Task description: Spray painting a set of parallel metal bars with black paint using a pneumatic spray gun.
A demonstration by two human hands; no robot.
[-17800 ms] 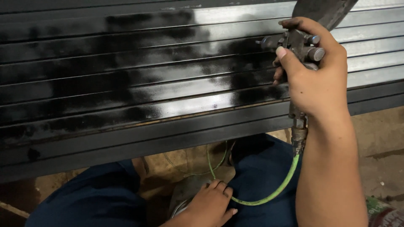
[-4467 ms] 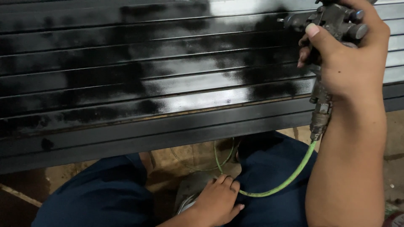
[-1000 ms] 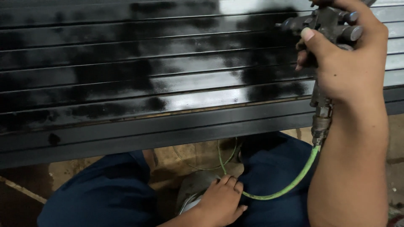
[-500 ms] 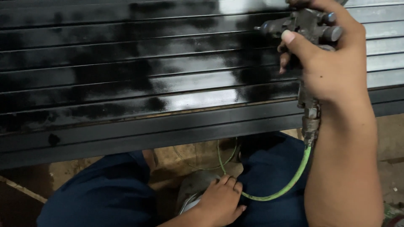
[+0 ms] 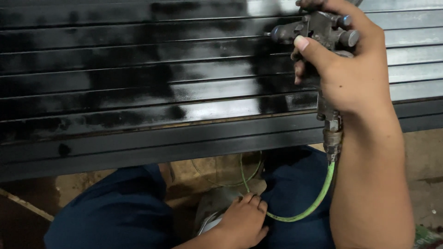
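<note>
Progress: ribbed metal shutter (image 5: pixel 138 92) mostly black and glossy, bare grey slats left at upper right | right hand (image 5: pixel 355 78) clenched on spray gun (image 5: pixel 323 34), nozzle facing slats | left hand (image 5: pixel 244 221) loosely curled by green hose (image 5: pixel 314 207) | room: open floor (image 5: pixel 424 157) below shutter's bottom edge

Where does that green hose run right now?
In the head view, the green hose hangs from the bottom of the spray gun held in the right hand, then loops down and left across the blue trousers toward the left hand.
</note>
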